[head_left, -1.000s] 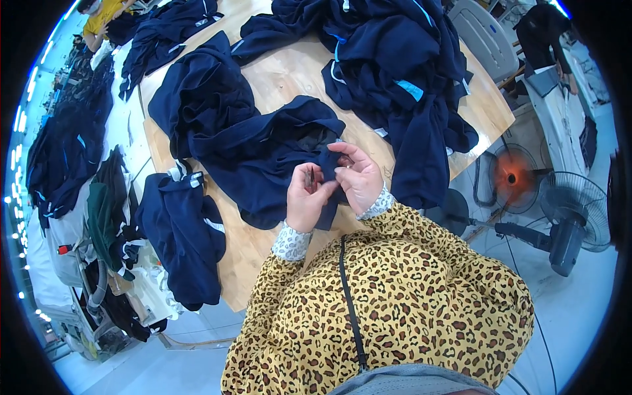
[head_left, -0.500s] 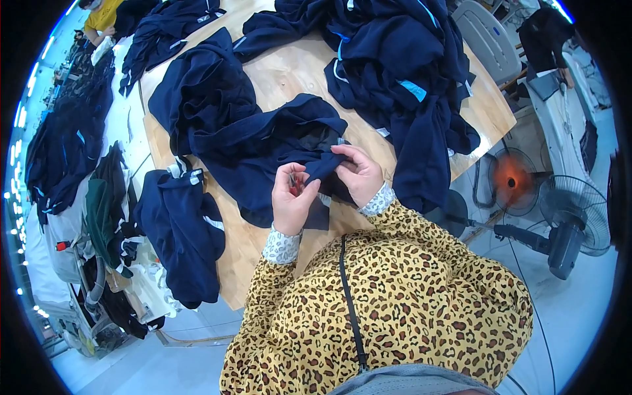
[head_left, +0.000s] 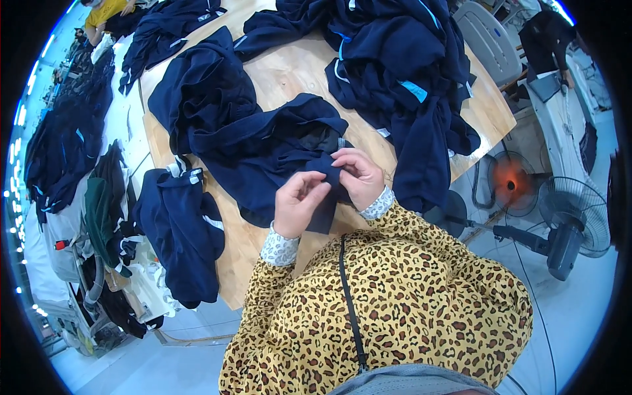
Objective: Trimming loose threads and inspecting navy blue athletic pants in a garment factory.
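Observation:
A navy blue garment (head_left: 263,148) lies bunched on the wooden table in front of me, its near end drawn up between my hands. My right hand (head_left: 359,179) pinches the cloth near a small pale label, with thumb and fingers pressed together. On the other side of the same fold, my left hand (head_left: 299,203) is closed, thumb and forefinger meeting at the edge of the fabric. Its palm is turned away, so whether anything else sits inside it cannot be seen. A flap of the cloth hangs below the fingers.
More navy garments are heaped on the wooden table (head_left: 283,76), including a large pile (head_left: 401,59) at the far right and a folded piece (head_left: 179,234) at the left edge. Black fans (head_left: 567,230) stand on the right. Two other people work farther off.
My left hand has turned, hiding a small reddish thing that showed between its fingers, and its fingertips have come to the cloth. The flap now hangs lower. My right hand stays nearly in place.

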### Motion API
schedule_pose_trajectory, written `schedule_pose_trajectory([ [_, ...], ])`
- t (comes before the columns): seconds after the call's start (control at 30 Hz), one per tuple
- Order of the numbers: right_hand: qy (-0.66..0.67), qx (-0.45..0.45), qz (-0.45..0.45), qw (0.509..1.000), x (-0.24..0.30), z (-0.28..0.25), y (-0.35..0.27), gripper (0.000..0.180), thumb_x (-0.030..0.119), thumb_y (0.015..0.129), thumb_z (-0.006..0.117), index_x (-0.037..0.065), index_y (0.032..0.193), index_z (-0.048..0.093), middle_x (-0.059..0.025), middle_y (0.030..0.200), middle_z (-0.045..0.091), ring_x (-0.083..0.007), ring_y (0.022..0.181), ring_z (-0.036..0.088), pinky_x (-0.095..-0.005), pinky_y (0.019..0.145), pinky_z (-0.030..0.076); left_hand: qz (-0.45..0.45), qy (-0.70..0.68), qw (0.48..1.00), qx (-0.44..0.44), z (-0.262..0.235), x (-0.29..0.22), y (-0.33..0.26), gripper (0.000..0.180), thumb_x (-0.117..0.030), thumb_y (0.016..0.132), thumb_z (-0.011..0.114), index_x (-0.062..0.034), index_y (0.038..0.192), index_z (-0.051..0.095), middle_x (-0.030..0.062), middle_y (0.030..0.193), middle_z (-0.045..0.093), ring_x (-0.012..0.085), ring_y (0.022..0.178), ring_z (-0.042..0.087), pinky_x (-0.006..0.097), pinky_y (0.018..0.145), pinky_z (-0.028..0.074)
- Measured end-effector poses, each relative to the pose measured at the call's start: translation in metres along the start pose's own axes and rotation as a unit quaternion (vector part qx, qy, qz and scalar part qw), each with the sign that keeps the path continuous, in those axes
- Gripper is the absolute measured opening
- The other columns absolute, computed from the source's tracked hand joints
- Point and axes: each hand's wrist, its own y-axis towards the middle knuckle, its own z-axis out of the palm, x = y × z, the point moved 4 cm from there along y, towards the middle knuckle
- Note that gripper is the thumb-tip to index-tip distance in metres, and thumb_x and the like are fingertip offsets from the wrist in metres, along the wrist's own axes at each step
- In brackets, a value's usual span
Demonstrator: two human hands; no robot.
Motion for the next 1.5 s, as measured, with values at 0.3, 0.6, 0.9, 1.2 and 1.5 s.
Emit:
schedule_pose_trajectory([
  [0.3, 0.078, 0.053, -0.006, 0.995, 0.007, 0.006, 0.000, 0.021, -0.013, 0.073, 0.051, 0.000, 0.088, 0.058, -0.0078, 0.101, 0.059, -0.0115, 0.085, 0.059, -0.0228, 0.073, 0.048, 0.137, 0.150, 0.979, -0.034, -0.002, -0.030, 0.012, 0.013, -0.002, 0.076, 0.069, 0.0002, 0.089, 0.065, 0.0013, 0.082, 0.057, 0.0058, 0.062, 0.046, 0.019, 0.055, 0.038],
  [0.6, -0.032, 0.103, -0.044, 0.993, 0.019, 0.001, 0.004, 0.017, -0.011, 0.071, 0.056, 0.000, 0.084, 0.060, -0.0094, 0.096, 0.062, -0.0120, 0.080, 0.060, -0.0228, 0.070, 0.049, -0.153, -0.121, 0.978, 0.080, -0.007, -0.009, 0.019, 0.011, -0.013, 0.086, 0.061, -0.0019, 0.087, 0.059, -0.0051, 0.065, 0.046, 0.0019, 0.050, 0.037, 0.017, 0.044, 0.028],
  [0.9, 0.028, 0.091, 0.025, 0.995, 0.008, 0.004, 0.001, 0.017, -0.009, 0.076, 0.056, 0.001, 0.089, 0.061, -0.0045, 0.088, 0.063, -0.0082, 0.077, 0.059, -0.0216, 0.070, 0.049, -0.152, -0.270, 0.949, 0.057, -0.009, -0.005, 0.021, 0.010, -0.013, 0.088, 0.059, -0.0035, 0.088, 0.057, -0.0063, 0.059, 0.042, 0.0022, 0.046, 0.033, 0.018, 0.040, 0.025],
  [1.2, 0.030, 0.057, 0.040, 0.997, 0.010, 0.002, 0.003, 0.017, -0.009, 0.075, 0.055, 0.001, 0.088, 0.060, -0.0035, 0.087, 0.062, -0.0077, 0.076, 0.059, -0.0210, 0.067, 0.048, -0.025, 0.053, 0.998, 0.000, -0.018, -0.020, 0.011, 0.018, -0.009, 0.083, 0.064, 0.0003, 0.099, 0.062, -0.0038, 0.077, 0.054, 0.0039, 0.064, 0.045, 0.018, 0.058, 0.039],
  [1.5, -0.033, 0.084, -0.046, 0.995, 0.018, 0.003, 0.004, 0.016, -0.010, 0.072, 0.056, 0.000, 0.084, 0.060, -0.0062, 0.092, 0.061, -0.0116, 0.078, 0.059, -0.0223, 0.068, 0.048, 0.106, 0.210, 0.972, 0.015, 0.000, -0.035, 0.021, 0.010, -0.010, 0.083, 0.064, -0.0003, 0.085, 0.063, 0.0018, 0.074, 0.053, 0.0079, 0.061, 0.046, 0.022, 0.056, 0.039],
])
